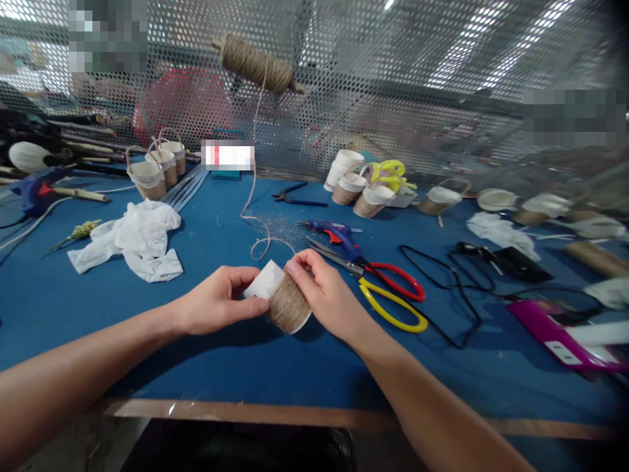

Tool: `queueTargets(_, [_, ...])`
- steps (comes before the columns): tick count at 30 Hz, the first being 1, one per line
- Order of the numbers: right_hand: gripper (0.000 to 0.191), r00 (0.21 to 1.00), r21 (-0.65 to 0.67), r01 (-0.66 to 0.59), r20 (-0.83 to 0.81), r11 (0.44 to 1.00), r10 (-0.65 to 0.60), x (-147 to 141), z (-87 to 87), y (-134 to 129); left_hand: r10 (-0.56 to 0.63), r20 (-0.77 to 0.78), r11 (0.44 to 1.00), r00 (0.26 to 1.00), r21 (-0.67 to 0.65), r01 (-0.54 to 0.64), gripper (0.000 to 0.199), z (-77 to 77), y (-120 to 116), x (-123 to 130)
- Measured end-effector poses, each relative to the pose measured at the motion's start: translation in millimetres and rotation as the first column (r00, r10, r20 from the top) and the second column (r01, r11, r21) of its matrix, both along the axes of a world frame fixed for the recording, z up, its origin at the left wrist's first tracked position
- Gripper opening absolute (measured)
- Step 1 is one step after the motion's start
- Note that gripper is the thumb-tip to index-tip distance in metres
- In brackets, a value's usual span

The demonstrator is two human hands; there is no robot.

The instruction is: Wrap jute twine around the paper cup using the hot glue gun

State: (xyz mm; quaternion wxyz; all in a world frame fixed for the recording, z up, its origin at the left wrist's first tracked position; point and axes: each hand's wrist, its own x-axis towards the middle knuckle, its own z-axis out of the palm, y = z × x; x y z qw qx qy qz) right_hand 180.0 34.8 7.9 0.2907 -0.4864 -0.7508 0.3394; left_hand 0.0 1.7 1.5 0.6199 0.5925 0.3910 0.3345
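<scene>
Centrally, left hand (219, 301) and right hand (322, 288) curled around a twine-wrapped white cup (291, 303), held low over the blue table (206, 367), its small dark marking unreadable, scissors (388, 288) nearby.

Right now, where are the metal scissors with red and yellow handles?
In the head view, the scissors lie on the blue tabletop, right of the right hand, beside a blue plastic glue gun.
</scene>
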Motion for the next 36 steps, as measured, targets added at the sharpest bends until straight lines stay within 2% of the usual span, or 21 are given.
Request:
queueTargets(4, [0.016,1.000,0.074,0.001,0.016,0.997,-0.002,-0.1,1.8,-2.4,-0.030,-0.026,0.998,0.999,0.063,0.031,0.014,0.2,0.2,-0.6])
queueTargets(8, [0.013,0.999,0.207,-0.014,0.046,0.978,0.005,0.2,0.3,-5.9,-0.056,-0.101,0.987,0.993,0.147,0.070,0.016,3.2,-1.6,-1.5])
queueTargets(11, [0.010,0.996,0.339,-0.046,0.086,0.940,0.018,-0.4,-2.7,-10.1,-0.056,-0.043,0.995,0.997,0.084,0.060,0.020,5.6,-3.3,-0.1])
queueTargets(16, [0.007,0.983,0.549,-0.130,0.179,0.826,0.036,-3.3,-4.2,-15.5,-0.043,0.024,0.998,0.999,-0.042,0.044,0.023,6.4,-5.2,5.0])
queueTargets(19, [0.006,0.977,0.597,-0.169,0.208,0.784,0.052,-4.8,-4.2,-16.7,-0.006,0.011,0.999,1.000,-0.048,0.007,0.023,5.0,-6.7,7.8])
queueTargets(22, [0.008,0.972,0.605,-0.194,0.223,0.772,0.070,-6.1,-5.3,-17.8,0.053,-0.044,0.998,0.998,-0.028,-0.055,0.024,3.5,-8.8,11.0])
queueTargets(25, [0.009,0.970,0.591,-0.199,0.232,0.782,0.072,-7.3,-5.7,-18.8,0.107,-0.107,0.994,0.988,-0.013,-0.109,0.022,2.9,-10.4,14.5])
queueTargets(28, [0.007,0.977,0.538,-0.164,0.204,0.827,0.061,-7.1,-4.6,-18.5,0.117,-0.127,0.993,0.985,-0.002,-0.119,0.022,2.6,-11.5,16.1])
queueTargets(33, [0.008,0.993,0.349,-0.114,0.055,0.930,0.101,-4.0,-3.0,-15.1,0.090,-0.143,0.995,0.986,0.059,-0.082,0.023,0.1,-13.1,14.0])
queueTargets(36, [0.009,0.993,0.259,-0.113,0.008,0.959,0.114,-3.0,-3.0,-14.1,0.094,-0.163,0.992,0.982,0.094,-0.079,0.024,-2.6,-13.7,12.4])
